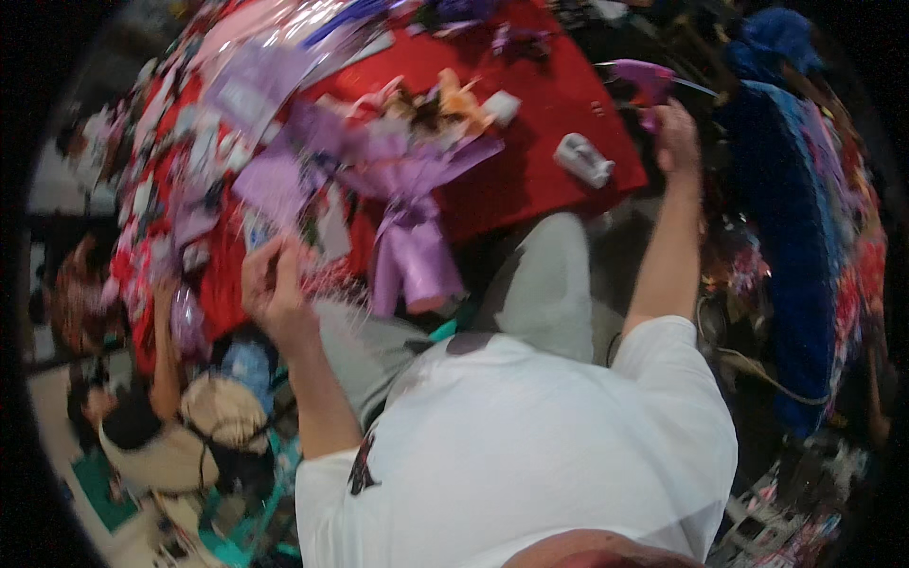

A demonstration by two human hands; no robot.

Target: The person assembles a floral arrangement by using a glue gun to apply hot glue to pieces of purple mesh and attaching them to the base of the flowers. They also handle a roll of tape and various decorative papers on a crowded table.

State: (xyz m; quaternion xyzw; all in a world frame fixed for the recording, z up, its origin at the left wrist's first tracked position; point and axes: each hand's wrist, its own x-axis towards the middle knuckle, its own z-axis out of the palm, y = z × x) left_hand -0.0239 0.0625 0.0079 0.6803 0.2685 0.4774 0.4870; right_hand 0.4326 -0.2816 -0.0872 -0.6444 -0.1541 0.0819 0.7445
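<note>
Plainly, right hand [676,137] gripping pink gun-shaped tool [644,79], left hand [276,286], grip unclear, near purple-wrapped bouquet [413,248].

The left hand [272,289] is raised near left, its fingers [287,267] bent; the right arm [666,246] extends farther out at right, the right hand [676,137] curled.

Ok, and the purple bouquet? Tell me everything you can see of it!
The bouquet has purple, papery-looking wrapping that flares at the top, pinches in at a waist, and widens below. Orange, brown and reddish shapes peek out, too blurred to name. Its top is over the red table; its lower end points past the edge, toward the person. The left hand is off to its left; neither hand grips it.
</note>
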